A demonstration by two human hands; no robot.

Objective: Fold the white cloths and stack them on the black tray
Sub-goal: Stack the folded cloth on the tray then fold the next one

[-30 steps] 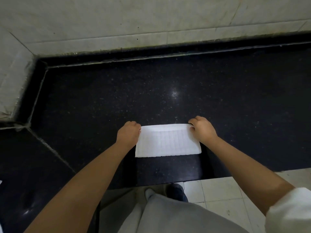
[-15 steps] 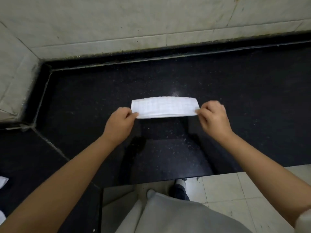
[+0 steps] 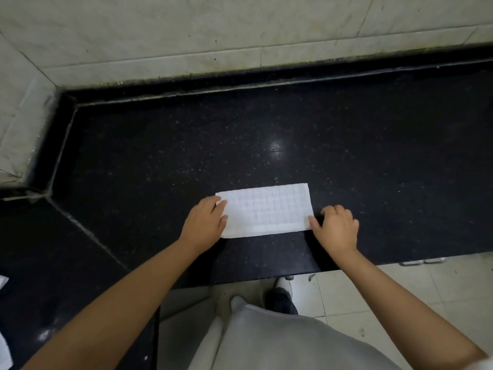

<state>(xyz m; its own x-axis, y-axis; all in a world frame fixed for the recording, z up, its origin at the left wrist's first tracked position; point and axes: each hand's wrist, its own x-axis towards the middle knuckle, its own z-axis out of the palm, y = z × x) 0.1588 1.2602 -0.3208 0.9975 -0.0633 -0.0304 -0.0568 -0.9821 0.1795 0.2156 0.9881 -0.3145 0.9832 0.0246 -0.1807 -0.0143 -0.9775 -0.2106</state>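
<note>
The left hand (image 3: 205,222) covers the cloth's (image 3: 266,210) left end, so that edge is hidden. White scraps (image 3: 4,348) get cut off at the left border, can't tell what they are. No tray in shot.

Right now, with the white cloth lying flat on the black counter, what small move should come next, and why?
Probably fold it in half sideways. The white cloth lies flat as a long rectangle on the black counter. The left hand rests on its left end, and the right hand touches its right corner. No tray is in view.
</note>
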